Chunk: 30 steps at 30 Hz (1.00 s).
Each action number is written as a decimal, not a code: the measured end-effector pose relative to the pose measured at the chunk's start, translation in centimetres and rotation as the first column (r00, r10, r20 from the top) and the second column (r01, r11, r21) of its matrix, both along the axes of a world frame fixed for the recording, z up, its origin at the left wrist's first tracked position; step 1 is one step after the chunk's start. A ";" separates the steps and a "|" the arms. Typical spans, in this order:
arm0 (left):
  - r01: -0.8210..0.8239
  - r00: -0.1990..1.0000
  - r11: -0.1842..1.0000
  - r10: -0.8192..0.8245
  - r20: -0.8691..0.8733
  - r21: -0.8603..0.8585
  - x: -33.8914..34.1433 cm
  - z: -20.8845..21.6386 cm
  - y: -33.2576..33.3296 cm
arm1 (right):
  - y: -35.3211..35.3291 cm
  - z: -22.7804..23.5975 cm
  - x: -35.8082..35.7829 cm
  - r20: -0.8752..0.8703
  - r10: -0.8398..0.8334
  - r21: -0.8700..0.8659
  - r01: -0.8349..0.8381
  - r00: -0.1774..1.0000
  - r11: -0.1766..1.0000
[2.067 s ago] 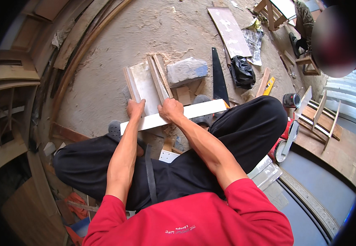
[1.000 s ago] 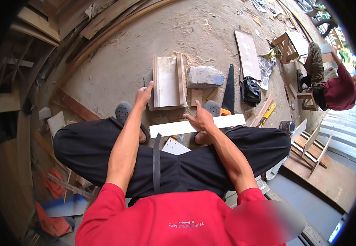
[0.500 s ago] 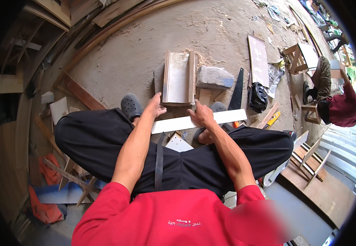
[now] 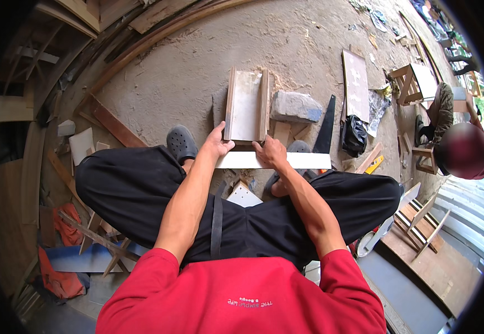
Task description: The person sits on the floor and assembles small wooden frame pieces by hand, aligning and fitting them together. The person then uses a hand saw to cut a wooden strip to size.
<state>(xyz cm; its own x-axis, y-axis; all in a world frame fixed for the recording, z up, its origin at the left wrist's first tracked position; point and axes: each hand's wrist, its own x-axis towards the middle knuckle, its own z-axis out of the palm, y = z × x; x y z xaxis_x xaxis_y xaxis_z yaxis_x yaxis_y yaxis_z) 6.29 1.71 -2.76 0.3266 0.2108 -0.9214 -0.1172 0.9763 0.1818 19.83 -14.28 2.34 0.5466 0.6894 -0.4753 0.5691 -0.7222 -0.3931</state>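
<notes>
A long white strip of board (image 4: 309,161) lies crosswise between my shins, level and close to the near end of a wooden trough (image 4: 246,106). The trough has layered side walls and a pale, worn bed. My right hand (image 4: 272,153) is closed on the strip near its middle, fingertips by the trough's near right corner. At the near left corner, my left hand (image 4: 217,142) has thumb and fingers apart around the corner, above the strip's left end. Whether it also presses the strip is hidden.
Right of the trough lie a grey stone block (image 4: 296,107), a handsaw (image 4: 325,125) and a black plastic bag (image 4: 354,135). A white piece with holes (image 4: 243,195) is between my legs. Another person (image 4: 460,146) sits at the far right near a small wooden frame (image 4: 413,83).
The white strip has turned from a slant to level and shifted away from me, nearer the trough. My left hand has moved slightly right, to the trough's corner.
</notes>
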 end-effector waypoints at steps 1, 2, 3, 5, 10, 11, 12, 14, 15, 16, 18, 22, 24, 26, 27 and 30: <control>0.000 1.000 1.000 0.000 0.004 -0.004 0.0 -0.1 0.1 | 0.0 -0.1 -0.1 0.011 -0.013 0.012 0.013 1.000 1.000; -0.001 1.000 1.000 0.001 0.008 -0.009 0.0 -0.3 0.2 | 0.0 -0.2 -0.1 0.015 -0.018 0.010 0.018 1.000 1.000; -0.001 1.000 1.000 0.001 0.011 -0.014 0.0 -0.5 0.3 | 0.1 -0.2 -0.2 0.018 -0.022 0.008 0.022 1.000 1.000; -0.006 1.000 1.000 0.006 0.013 -0.022 0.1 -0.8 0.5 | 0.2 -0.3 -0.1 0.015 -0.027 -0.003 0.027 1.000 1.000; -0.025 1.000 0.999 0.025 0.007 -0.030 0.1 -1.3 0.3 | 0.4 -0.5 -0.2 -0.001 -0.030 -0.039 0.030 1.000 0.999; -0.024 1.000 0.999 0.024 0.006 -0.032 0.1 -1.3 0.3 | 0.4 -0.6 -0.1 -0.004 -0.033 -0.032 0.032 0.999 0.999; -0.021 1.000 0.999 0.022 0.006 -0.035 0.2 -1.2 0.3 | 0.3 -0.9 -0.1 -0.006 -0.037 -0.026 0.037 0.999 0.999; -0.032 0.999 0.999 0.032 -0.011 -0.040 0.5 -1.0 0.2 | 0.2 -1.4 0.0 -0.009 -0.051 -0.018 0.050 0.999 0.999; -0.038 0.999 0.998 0.037 -0.020 -0.043 0.5 -1.0 0.2 | 0.3 -1.4 -0.1 -0.010 -0.059 -0.018 0.059 0.998 0.998; -0.040 0.999 0.999 0.039 -0.024 -0.033 0.5 -1.0 0.2 | 0.3 -1.5 -0.1 -0.011 -0.068 -0.018 0.068 0.998 0.998; -0.040 0.999 0.999 0.040 -0.032 -0.016 0.5 -1.0 0.1 | 0.4 -1.7 -0.1 -0.025 -0.079 -0.027 0.078 0.997 0.997; -0.028 0.999 0.999 0.027 -0.045 -0.026 0.4 -1.2 0.2 | 0.5 -2.0 0.0 -0.032 -0.080 -0.019 0.079 0.996 0.997; 0.003 0.999 0.999 -0.005 -0.045 -0.038 0.4 -1.8 0.4 | 0.6 -1.6 0.1 -0.023 -0.077 -0.041 0.076 0.997 0.996; 0.000 0.999 0.999 -0.003 -0.051 -0.047 0.1 -2.4 0.7 | 0.8 -1.1 -0.1 -0.017 -0.076 -0.047 0.075 0.997 0.996; 0.001 0.999 0.999 -0.004 -0.053 -0.052 0.2 -2.5 0.8 | 0.8 -1.0 -0.2 -0.014 -0.079 -0.044 0.078 0.997 0.996; -0.002 0.998 0.997 -0.003 -0.064 -0.076 0.2 -2.3 1.1 | 0.7 -1.1 -0.1 -0.030 -0.079 -0.033 0.078 0.996 0.996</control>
